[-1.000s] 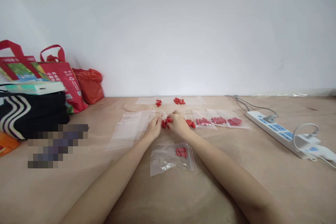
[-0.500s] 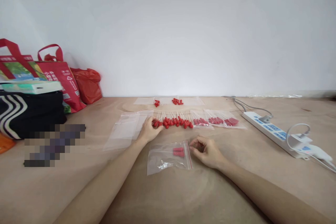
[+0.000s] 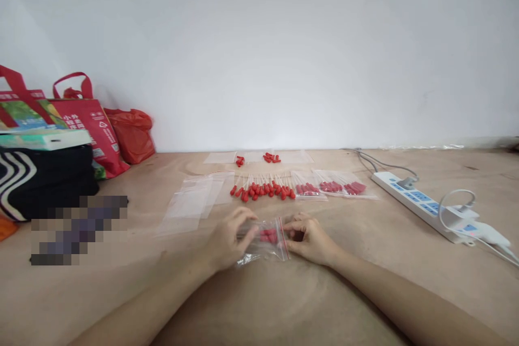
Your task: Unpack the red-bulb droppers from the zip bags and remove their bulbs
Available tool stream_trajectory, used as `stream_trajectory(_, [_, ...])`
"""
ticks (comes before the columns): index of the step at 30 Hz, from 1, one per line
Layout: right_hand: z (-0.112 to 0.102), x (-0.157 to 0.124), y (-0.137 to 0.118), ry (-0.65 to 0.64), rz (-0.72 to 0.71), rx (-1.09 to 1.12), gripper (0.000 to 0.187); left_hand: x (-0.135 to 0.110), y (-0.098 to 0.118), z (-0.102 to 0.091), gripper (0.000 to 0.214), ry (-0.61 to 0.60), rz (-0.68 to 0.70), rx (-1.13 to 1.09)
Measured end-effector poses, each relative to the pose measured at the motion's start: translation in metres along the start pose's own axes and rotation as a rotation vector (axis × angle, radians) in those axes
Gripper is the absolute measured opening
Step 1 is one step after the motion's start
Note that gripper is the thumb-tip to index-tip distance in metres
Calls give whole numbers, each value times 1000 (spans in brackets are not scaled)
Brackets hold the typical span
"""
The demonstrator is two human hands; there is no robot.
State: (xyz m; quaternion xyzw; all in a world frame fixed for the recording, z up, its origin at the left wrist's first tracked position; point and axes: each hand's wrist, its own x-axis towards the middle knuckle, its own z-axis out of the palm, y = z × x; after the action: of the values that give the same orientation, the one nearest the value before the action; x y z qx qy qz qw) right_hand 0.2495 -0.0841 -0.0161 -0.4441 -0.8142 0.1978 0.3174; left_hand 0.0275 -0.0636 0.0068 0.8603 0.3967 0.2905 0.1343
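Three bags, perhaps, lie filled (image 3: 332,186) at mid-bench (image 3: 365,281) | one zip bag (image 3: 265,238) of red pieces is pinched at its ends by left hand (image 3: 227,239) and right hand (image 3: 311,239) | loose red-tipped sticks (image 3: 261,190) and empty bags (image 3: 190,201) are left unpacked.

Two hands (image 3: 225,240) (image 3: 312,239) — one held pouch (image 3: 268,239)

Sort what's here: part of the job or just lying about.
In hand: clear zip bag of red pieces, held by left hand and right hand; row of red-tipped sticks; empty clear bags.
Lying about: white power strip; red shopping bags; black striped bag.
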Motion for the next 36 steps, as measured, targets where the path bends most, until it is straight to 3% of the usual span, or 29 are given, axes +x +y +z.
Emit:
stream_trajectory(3, [3, 2, -1, -3, -10, -10, 30, -19, 16, 3, 39, -233, 16, 25])
stream_trajectory(7, [6, 6, -7, -51, -5, -53, 27, -19, 21, 3, 55, -363, 42, 107])
stream_trajectory(13, [7, 8, -11, -25, 77, 9, 19, -13, 23, -2, 59, -434, 48, 141])
stream_trajectory(19, [2, 3, -12, -87, 146, 298, 13, -13, 24, -4, 63, -486, 37, 182])
stream_trajectory(25, [-6, 0, 4, -169, 265, 559, 20, -12, 25, -6, 64, -516, 5, 218])
stream_trajectory(30, [-24, 0, 22, -270, 386, 875, 37, -14, 19, -7, 64, -560, 31, 249])
stream_trajectory(36, [-74, -2, 46, -74, 459, 827, 28, -17, 21, -9, 55, -613, 28, 260])
